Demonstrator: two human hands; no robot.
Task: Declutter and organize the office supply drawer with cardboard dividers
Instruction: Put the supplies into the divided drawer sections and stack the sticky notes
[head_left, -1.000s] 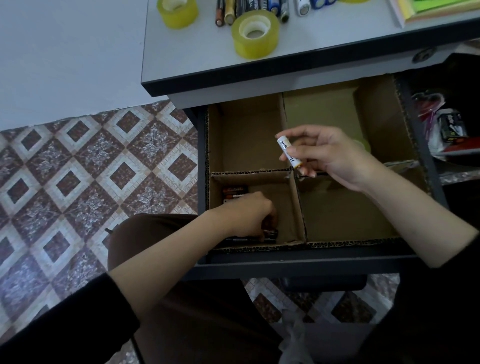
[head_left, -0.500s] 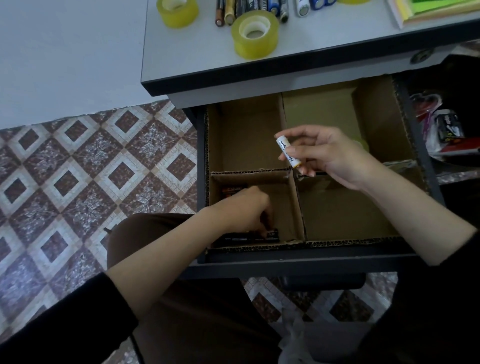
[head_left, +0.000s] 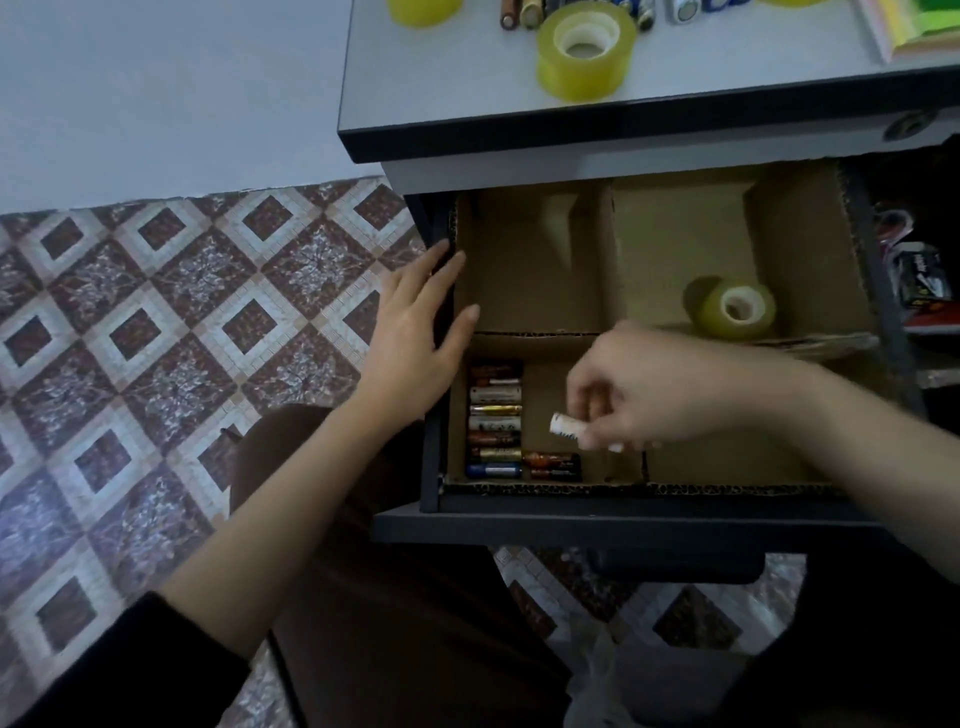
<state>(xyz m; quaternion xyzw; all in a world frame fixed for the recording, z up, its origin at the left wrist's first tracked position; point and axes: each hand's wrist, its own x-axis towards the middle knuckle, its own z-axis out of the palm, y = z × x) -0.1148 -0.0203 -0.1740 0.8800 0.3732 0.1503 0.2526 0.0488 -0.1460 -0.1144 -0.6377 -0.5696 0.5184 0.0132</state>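
The open drawer (head_left: 649, 512) holds cardboard dividers (head_left: 605, 260) that split it into several compartments. In the near-left compartment several batteries (head_left: 493, 418) lie side by side in a column, with two more at the front. My right hand (head_left: 654, 395) hovers over that compartment and pinches a white battery (head_left: 566, 427) in its fingertips. My left hand (head_left: 415, 332) rests with straight fingers on the drawer's left wall. A yellow tape roll (head_left: 735, 309) lies in the far-right compartment.
On the desk top (head_left: 467, 78) above the drawer stand two yellow tape rolls (head_left: 587, 54), a row of batteries (head_left: 524, 13) and coloured paper (head_left: 914, 26) at the right. A shelf with packets (head_left: 924, 280) is right of the drawer. My knees are under the drawer front.
My left hand left the battery compartment and moved to the drawer's left wall. My right hand came down with the white battery from above the divider into the near-left compartment.
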